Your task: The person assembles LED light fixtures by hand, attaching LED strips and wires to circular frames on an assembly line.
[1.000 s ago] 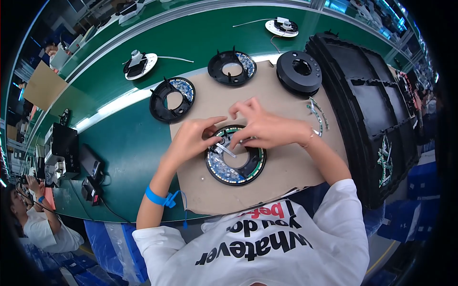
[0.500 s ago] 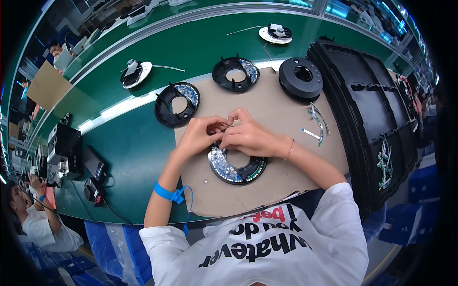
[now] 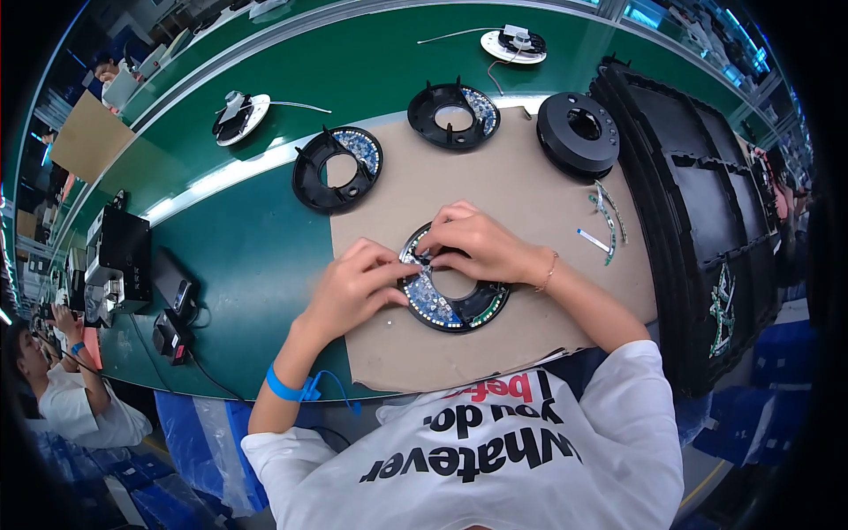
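A black ring-shaped housing (image 3: 484, 299) with a blue circuit board (image 3: 430, 300) and a rim of small LEDs lies in front of me on the brown cardboard. My right hand (image 3: 481, 247) reaches over its upper part, thumb and forefinger drawn together at the inner edge near the board's upper end. What sits between those fingertips is hidden. At the ring's left side is my left hand (image 3: 358, 287), its forefinger stretched to the board and its thumb apart from it, low by the rim. A blue wrist strap (image 3: 287, 384) with a cord circles my left wrist.
Beyond lie two similar ring housings (image 3: 309, 181) (image 3: 426, 119), a closed black round unit (image 3: 574, 137), and white discs with wires (image 3: 252, 119) (image 3: 512, 46). Green LED strips (image 3: 609, 225) lie right, beside a large black tray (image 3: 680, 212). Black boxes (image 3: 119, 256) stand left; a co-worker (image 3: 75, 380) sits beyond.
My left hand has drawn back left and down from the right hand, its fingers opening. The right hand stays over the ring's upper part, which now shows more. The whole view has shifted slightly.
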A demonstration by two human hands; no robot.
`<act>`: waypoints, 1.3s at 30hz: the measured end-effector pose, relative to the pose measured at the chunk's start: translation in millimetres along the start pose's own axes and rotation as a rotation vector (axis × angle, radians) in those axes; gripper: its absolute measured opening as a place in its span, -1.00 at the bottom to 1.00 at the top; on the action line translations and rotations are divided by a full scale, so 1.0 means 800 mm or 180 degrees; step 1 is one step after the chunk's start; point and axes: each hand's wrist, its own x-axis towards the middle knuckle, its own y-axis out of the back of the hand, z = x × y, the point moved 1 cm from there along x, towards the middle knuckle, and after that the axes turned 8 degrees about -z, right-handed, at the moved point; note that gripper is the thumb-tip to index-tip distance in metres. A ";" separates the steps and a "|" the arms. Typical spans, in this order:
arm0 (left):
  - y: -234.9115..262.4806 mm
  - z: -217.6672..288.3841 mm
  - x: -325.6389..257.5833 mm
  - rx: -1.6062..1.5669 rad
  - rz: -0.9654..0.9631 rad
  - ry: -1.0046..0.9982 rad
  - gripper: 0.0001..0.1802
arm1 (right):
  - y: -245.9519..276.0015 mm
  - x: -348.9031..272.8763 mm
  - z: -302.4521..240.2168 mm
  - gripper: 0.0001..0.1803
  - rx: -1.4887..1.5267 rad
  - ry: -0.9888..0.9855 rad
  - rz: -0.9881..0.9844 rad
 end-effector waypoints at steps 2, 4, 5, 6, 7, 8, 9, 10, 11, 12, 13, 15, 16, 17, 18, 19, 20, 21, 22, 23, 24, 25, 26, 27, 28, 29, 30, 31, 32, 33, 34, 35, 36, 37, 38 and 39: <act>-0.004 -0.003 0.001 -0.0005 -0.0081 -0.0045 -0.58 | -0.002 0.002 0.000 -0.76 0.0039 -0.0006 0.0006; -0.007 -0.007 0.002 -0.0016 -0.0165 -0.0102 -0.57 | -0.004 0.002 0.002 -0.76 0.0071 -0.0023 0.0017; -0.009 -0.010 0.003 0.0054 -0.0186 -0.0163 -0.56 | -0.005 0.002 0.003 -0.77 0.0038 -0.0022 0.0000; -0.010 -0.012 0.003 0.0125 -0.0205 -0.0225 -0.56 | -0.006 0.002 0.005 -0.77 0.0005 -0.0020 -0.0017; -0.013 -0.014 0.002 0.0118 -0.0205 -0.0219 -0.56 | -0.005 0.002 0.004 -0.77 0.0011 -0.0024 -0.0023; -0.017 -0.017 0.000 0.0068 -0.0145 -0.0231 -0.56 | -0.005 0.003 0.004 -0.78 0.0057 -0.0063 -0.0053; -0.019 -0.019 -0.002 0.0021 -0.0084 -0.0243 -0.56 | -0.004 0.003 0.003 -0.79 0.0103 -0.0101 -0.0083; -0.019 -0.021 -0.001 0.0013 -0.0091 -0.0248 -0.56 | -0.004 0.003 0.004 -0.79 0.0104 -0.0112 -0.0080; -0.018 -0.023 0.000 0.0006 -0.0116 -0.0271 -0.56 | -0.005 0.002 0.005 -0.81 0.0140 -0.0123 -0.0079; -0.017 -0.024 0.000 0.0002 -0.0142 -0.0293 -0.57 | -0.005 0.002 0.006 -0.83 0.0176 -0.0133 -0.0077; -0.016 -0.023 0.001 -0.0001 -0.0148 -0.0295 -0.57 | -0.006 0.001 0.008 -0.83 0.0179 -0.0138 -0.0072; -0.014 -0.022 0.003 -0.0196 -0.0121 -0.0256 -0.58 | -0.007 -0.001 0.012 -0.86 0.0103 0.0070 -0.0050; -0.014 -0.019 0.003 -0.0196 -0.0126 -0.0254 -0.58 | -0.007 -0.002 0.013 -0.86 0.0107 0.0070 -0.0046; -0.015 -0.017 0.004 -0.0398 -0.0032 -0.0032 -0.62 | -0.006 -0.002 0.013 -0.87 0.0074 0.0119 -0.0064; -0.016 -0.015 0.005 -0.0599 0.0062 0.0189 -0.67 | -0.006 -0.003 0.013 -0.88 0.0041 0.0168 -0.0081; -0.019 -0.011 0.008 -0.0602 0.0056 0.0189 -0.67 | -0.005 -0.003 0.014 -0.88 0.0044 0.0163 -0.0077; -0.023 -0.008 0.012 -0.0769 0.0177 0.0546 -0.74 | -0.004 -0.003 0.015 -0.88 0.0036 0.0158 -0.0088; -0.026 -0.006 0.015 -0.0934 0.0299 0.0903 -0.81 | -0.004 -0.004 0.016 -0.88 0.0028 0.0151 -0.0098; -0.024 -0.001 0.020 -0.0946 0.0255 0.0961 -0.86 | -0.003 -0.004 0.015 -0.88 0.0030 0.0149 -0.0094; -0.026 -0.001 0.021 -0.0947 0.0250 0.0961 -0.86 | -0.002 -0.004 0.015 -0.88 0.0014 0.0129 -0.0109; -0.028 -0.003 0.020 -0.0896 0.0225 0.1048 -0.89 | -0.001 -0.004 0.015 -0.87 -0.0002 0.0110 -0.0124; -0.031 -0.004 0.020 -0.0846 0.0200 0.1135 -0.91 | -0.001 -0.003 0.015 -0.87 0.0000 0.0106 -0.0122; -0.031 -0.003 0.021 -0.0848 0.0196 0.1135 -0.91 | -0.002 -0.003 0.015 -0.87 -0.0011 0.0089 -0.0090; -0.032 -0.002 0.023 -0.0828 0.0272 0.1120 -0.93 | -0.002 -0.003 0.015 -0.87 -0.0022 0.0073 -0.0058; -0.032 -0.002 0.023 -0.0811 0.0346 0.1106 -0.94 | -0.002 -0.002 0.014 -0.87 -0.0019 0.0067 -0.0057; -0.033 -0.003 0.023 -0.0815 0.0341 0.1106 -0.94 | 0.000 -0.002 0.012 -0.86 -0.0079 0.0103 0.0010; -0.034 -0.004 0.022 -0.0813 0.0346 0.1081 -0.93 | 0.000 -0.002 0.011 -0.85 -0.0139 0.0139 0.0076; -0.034 -0.005 0.021 -0.0809 0.0353 0.1061 -0.93 | -0.001 -0.001 0.012 -0.85 -0.0133 0.0138 0.0076; -0.033 -0.007 0.020 -0.0810 0.0351 0.1066 -0.93 | -0.003 -0.001 0.012 -0.86 -0.0350 0.0257 0.0240; -0.030 -0.011 0.018 -0.1126 0.0318 0.1174 -0.91 | -0.004 -0.001 0.012 -0.87 -0.0566 0.0376 0.0404; -0.028 -0.014 0.016 -0.1443 0.0287 0.1277 -0.89 | -0.004 -0.002 0.012 -0.87 -0.0565 0.0376 0.0402; -0.026 -0.017 0.014 -0.1445 0.0288 0.1278 -0.89 | -0.003 -0.003 0.013 -0.88 -0.0662 0.0388 0.0445; -0.025 -0.019 0.011 -0.1413 0.0323 0.1283 -0.87 | -0.002 -0.005 0.014 -0.88 -0.0759 0.0401 0.0487; -0.025 -0.021 0.009 -0.1380 0.0358 0.1290 -0.84 | -0.002 -0.005 0.015 -0.88 -0.0755 0.0402 0.0484; -0.024 -0.022 0.007 -0.1382 0.0361 0.1295 -0.84 | -0.002 -0.005 0.015 -0.89 -0.0788 0.0438 0.0412; -0.023 -0.021 0.006 -0.1269 0.0311 0.1280 -0.82 | -0.002 -0.004 0.015 -0.89 -0.0821 0.0475 0.0341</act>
